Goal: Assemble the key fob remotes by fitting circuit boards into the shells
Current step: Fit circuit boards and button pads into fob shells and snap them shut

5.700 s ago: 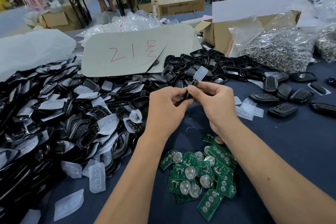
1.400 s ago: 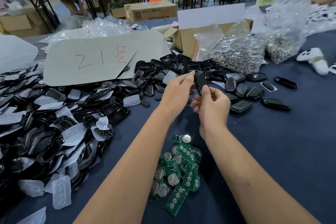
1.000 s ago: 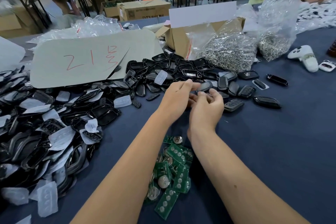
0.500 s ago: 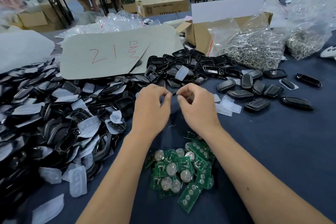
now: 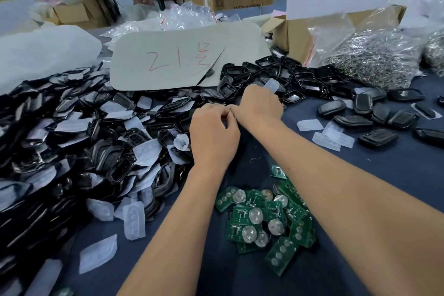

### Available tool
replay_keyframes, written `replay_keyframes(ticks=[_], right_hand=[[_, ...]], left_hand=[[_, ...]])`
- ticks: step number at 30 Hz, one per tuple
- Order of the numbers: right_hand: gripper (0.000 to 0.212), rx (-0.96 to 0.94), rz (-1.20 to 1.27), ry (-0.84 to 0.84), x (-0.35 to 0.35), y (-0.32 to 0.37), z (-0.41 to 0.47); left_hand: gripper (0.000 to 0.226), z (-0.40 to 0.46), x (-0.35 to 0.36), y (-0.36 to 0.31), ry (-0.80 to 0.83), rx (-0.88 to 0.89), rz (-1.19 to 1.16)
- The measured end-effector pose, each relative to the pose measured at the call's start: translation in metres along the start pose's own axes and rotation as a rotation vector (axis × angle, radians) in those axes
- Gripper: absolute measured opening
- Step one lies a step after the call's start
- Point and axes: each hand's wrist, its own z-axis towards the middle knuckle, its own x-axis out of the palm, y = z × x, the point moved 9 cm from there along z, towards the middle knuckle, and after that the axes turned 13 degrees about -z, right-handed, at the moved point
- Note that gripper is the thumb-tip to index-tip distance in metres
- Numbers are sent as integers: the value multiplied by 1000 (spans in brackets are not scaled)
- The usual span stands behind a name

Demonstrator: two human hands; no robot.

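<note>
A heap of green circuit boards (image 5: pixel 265 220) with round silver cells is seen nearest, on the dark blue table cloth (image 5: pixel 384 163), between two bare forearms. Just beyond, the left hand (image 5: pixel 213 137) and right hand (image 5: pixel 260 106) are held together, fingers curled; what is gripped between them cannot be told. A clear button pad (image 5: pixel 272 84) shows above the right hand. A large pile of black shells (image 5: pixel 79 132) lies to the left, finished fobs (image 5: pixel 377 115) to the right. Farther back, a grey card (image 5: pixel 182 60) with red writing and a bag of metal rings (image 5: pixel 374 60) are seen.
</note>
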Motion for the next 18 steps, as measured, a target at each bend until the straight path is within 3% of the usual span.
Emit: replay_keyframes(ticks=[5,10,14,18], right_hand=[[28,129,159,128,6,-11,13],[34,154,360,142,7,-34,9],[26,-104,417,75,-12,-39,-14],[26,-411,365,3,-31,-38,-46]], left_hand=[[16,1,-2,0,-17,-4,-29],[16,2,3,4,21,-10,-21],[17,2,0,-1,-23,34,-131],[16,-4,29,16,134,-316,-681]])
